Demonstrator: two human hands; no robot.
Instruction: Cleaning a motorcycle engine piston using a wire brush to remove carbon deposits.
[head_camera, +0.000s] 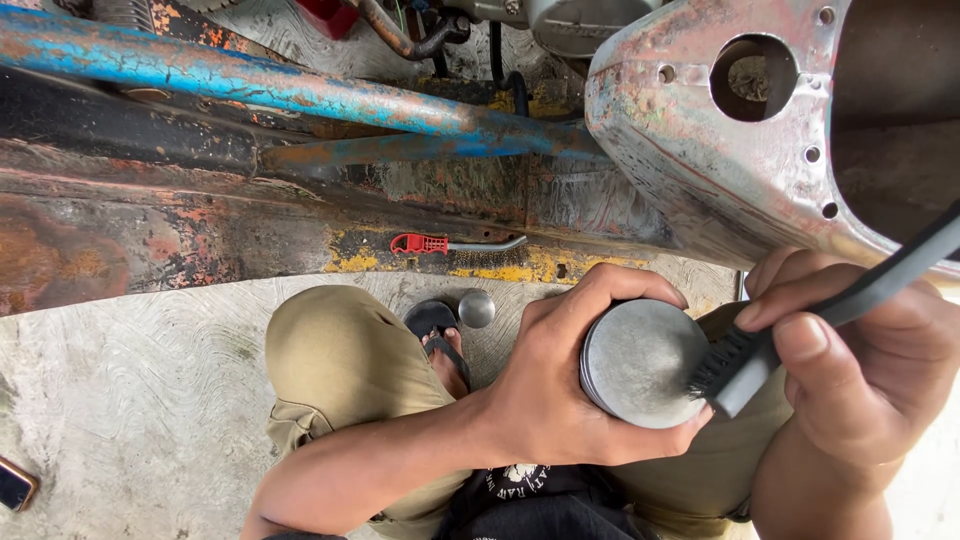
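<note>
- Grey metal piston (640, 362) sits over the person's lap, its flat crown facing up.
- Left hand (560, 385) is wrapped tight around the piston's side.
- Right hand (865, 365) is closed on a dark-handled wire brush (735, 365), bristles touching the crown's edge.
- Likely risk: the bristles could skid off the rim and scrape the left fingertips (690, 425).
- A red-handled brush (450, 243) lies on the rusty frame rail (200, 230) beyond the knee.

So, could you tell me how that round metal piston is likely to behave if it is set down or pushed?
The piston looks like solid metal, so probably heavy for its size and stiff. Its round side suggests it may roll if laid sideways, while the flat top should sit steady. The left hand wraps it fully as the right hand applies a brush, so the dull, dusty surface seems easy to hold.
</note>
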